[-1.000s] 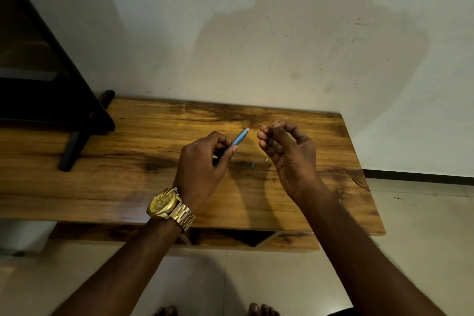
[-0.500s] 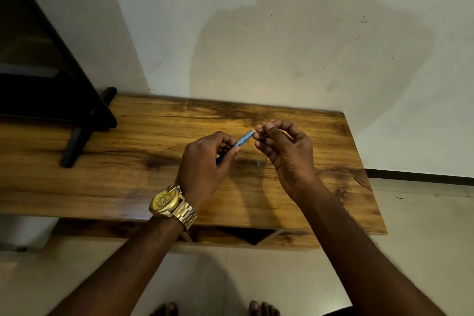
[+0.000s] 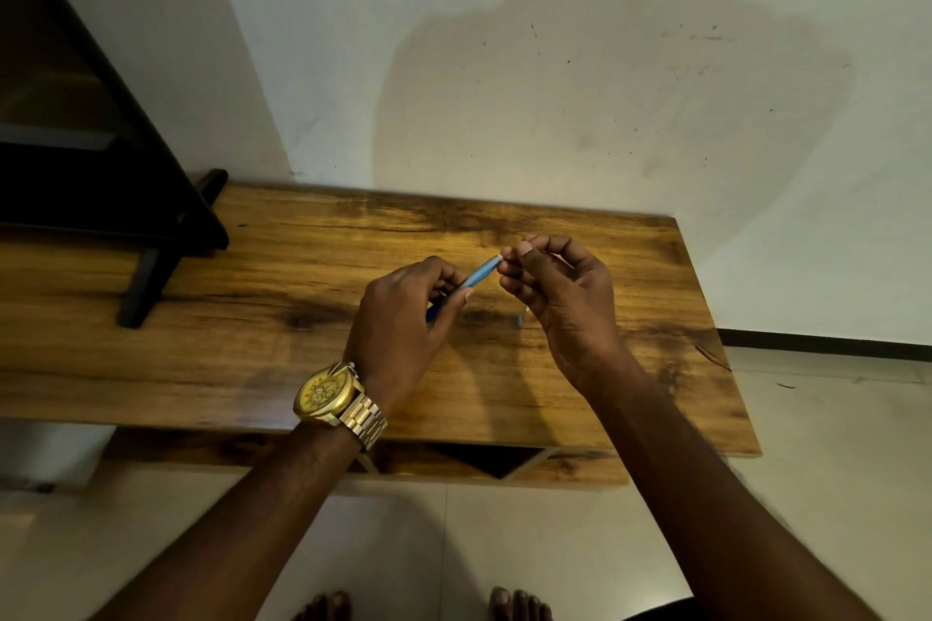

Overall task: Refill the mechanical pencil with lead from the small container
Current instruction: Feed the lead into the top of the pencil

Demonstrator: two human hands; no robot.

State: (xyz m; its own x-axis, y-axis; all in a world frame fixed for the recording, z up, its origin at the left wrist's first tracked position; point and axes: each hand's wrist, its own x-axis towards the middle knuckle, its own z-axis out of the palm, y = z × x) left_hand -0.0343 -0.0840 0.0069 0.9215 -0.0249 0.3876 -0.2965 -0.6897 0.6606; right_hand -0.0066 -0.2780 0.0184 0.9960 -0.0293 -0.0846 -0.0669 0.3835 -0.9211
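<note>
Over the right half of the wooden surface [image 3: 252,343], towards its back edge, both hands work in the air above the boards. At the far left corner stands a dark stand [image 3: 151,237], well apart from the work and playing no part in it.

The left hand [image 3: 398,323], wearing a gold watch [image 3: 330,393] at the wrist, is closed around the lower barrel of the blue mechanical pencil [image 3: 479,273], tilting it up and to the right so that its free end is offered to the other hand. The right hand [image 3: 560,298] has thumb and forefinger pressed together at that end, the other fingers curled loosely. Whether a lead is pinched there cannot be told; it is too fine to see. Judged from the posture, this is the feeding step: one hand steadies the barrel, the other guides the lead.

A small dark piece [image 3: 518,319] lies on the surface just below the right hand, possibly the pencil's cap or the small container; which cannot be told.
</note>
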